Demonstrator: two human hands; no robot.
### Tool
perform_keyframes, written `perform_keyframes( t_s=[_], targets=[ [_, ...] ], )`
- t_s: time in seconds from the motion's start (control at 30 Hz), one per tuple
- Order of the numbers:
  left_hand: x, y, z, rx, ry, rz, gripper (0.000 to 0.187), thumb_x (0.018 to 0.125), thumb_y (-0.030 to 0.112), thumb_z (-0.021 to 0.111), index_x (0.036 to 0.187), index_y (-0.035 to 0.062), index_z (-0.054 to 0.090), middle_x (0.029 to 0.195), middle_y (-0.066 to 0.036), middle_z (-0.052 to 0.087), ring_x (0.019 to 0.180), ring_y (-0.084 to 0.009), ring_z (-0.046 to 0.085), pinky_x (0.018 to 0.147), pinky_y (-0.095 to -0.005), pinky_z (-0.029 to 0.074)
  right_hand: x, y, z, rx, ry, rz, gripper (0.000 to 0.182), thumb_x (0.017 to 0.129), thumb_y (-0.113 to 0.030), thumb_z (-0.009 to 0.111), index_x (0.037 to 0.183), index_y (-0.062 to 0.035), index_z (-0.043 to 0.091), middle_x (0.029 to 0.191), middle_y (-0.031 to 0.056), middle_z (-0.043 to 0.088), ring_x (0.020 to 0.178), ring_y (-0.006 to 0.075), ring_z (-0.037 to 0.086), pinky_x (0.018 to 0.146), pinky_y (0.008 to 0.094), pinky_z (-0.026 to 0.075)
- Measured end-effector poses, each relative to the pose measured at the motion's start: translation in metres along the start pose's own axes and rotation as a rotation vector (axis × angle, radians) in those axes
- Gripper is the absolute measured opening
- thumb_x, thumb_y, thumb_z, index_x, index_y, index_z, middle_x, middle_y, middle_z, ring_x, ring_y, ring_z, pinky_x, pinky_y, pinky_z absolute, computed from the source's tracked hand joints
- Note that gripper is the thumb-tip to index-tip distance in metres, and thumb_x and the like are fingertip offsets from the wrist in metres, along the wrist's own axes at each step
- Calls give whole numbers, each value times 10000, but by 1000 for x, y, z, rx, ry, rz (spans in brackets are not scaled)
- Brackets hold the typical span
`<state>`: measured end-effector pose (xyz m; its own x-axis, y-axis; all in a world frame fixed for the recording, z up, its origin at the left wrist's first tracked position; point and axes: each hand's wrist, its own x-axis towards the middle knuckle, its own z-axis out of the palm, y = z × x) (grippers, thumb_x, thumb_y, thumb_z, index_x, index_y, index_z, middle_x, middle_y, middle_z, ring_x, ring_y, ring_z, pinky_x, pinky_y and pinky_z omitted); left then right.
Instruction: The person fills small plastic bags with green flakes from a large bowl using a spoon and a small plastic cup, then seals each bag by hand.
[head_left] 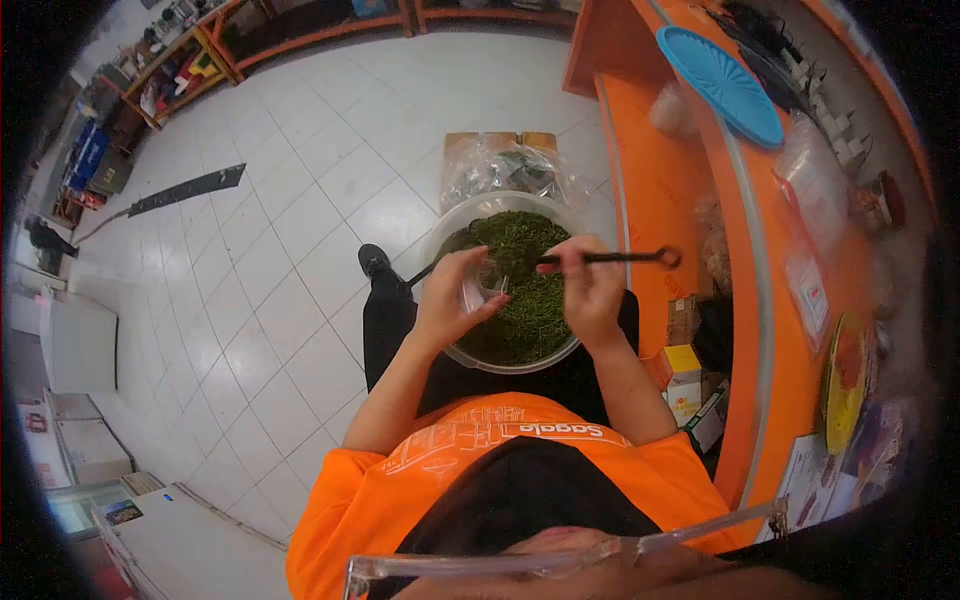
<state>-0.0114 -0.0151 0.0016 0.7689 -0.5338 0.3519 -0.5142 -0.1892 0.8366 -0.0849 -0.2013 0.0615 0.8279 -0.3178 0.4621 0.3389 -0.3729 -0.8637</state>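
Observation:
A wide translucent tub (520, 369) sits at my lap, filled with chopped green herbs (530, 318). Over its left side, my left hand (450, 300) curls thumb and fingers around a small clear plastic bag (478, 290). My right hand (592, 295) grips a dark spoon (625, 257) above the herbs. The ring at the handle's end points right, and the spoon's head is hard to see against the green. The two hands are apart, with herbs showing between them.
Beyond the tub, clear plastic bags (500, 178) lie on a wooden stool (490, 138). Close on my right runs an orange counter (745, 400) bearing a blue lid (722, 85) and a yellow item (846, 380). Boxes (684, 378) stand under it. White tiles (270, 240) cover the floor.

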Motion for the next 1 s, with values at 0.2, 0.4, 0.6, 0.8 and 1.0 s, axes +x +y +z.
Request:
perform_keyframes(
  t_s=[0.2, 0.4, 0.6, 0.8, 1.0],
  targets=[
    [0, -2, -4, 85, 44, 44, 654, 652, 152, 793, 1219, 58, 482, 1096, -140, 559, 993, -282, 578, 853, -358, 458, 7, -9, 5, -154, -320, -515, 130, 802, -35, 631, 925, -12, 595, 920, 120, 602, 860, 282, 597, 743, 357, 490],
    [0, 3, 1, -50, 72, -24, 663, 623, 126, 806, 1197, 46, 485, 1070, -122, 553, 970, -256, 586, 823, -348, 472, -6, 0, 5, 14, -249, -312, 201, 805, -4, 607, 1004, -33, 602, 927, 119, 547, 837, 260, 569, 723, 352, 472],
    [-3, -11, 3, -9, 70, 32, 578, 638, 86, 788, 1135, 42, 497, 1012, -116, 550, 876, -254, 588, 761, -342, 471, -19, 11, 24, -152, -418, 1, 180, 748, 15, 622, 925, -20, 621, 903, 129, 538, 839, 292, 575, 739, 351, 473],
    [-2, -10, 0, -62, 128, 138, 246, 766, -57, 612, 980, 42, 542, 853, -66, 544, 774, -169, 548, 690, -263, 438, -17, 14, 18, -151, -240, -5, 285, 705, 48, 623, 977, -36, 631, 871, 121, 624, 834, 288, 600, 751, 352, 483],
    [1, 5, -9, -32, 100, 197, 150, 715, -64, 591, 830, 32, 575, 789, -88, 564, 720, -238, 547, 642, -310, 431, -11, 10, 16, -270, -307, -63, 331, 712, 38, 616, 1024, -72, 635, 828, 80, 577, 783, 261, 552, 696, 338, 455]
  ],
)
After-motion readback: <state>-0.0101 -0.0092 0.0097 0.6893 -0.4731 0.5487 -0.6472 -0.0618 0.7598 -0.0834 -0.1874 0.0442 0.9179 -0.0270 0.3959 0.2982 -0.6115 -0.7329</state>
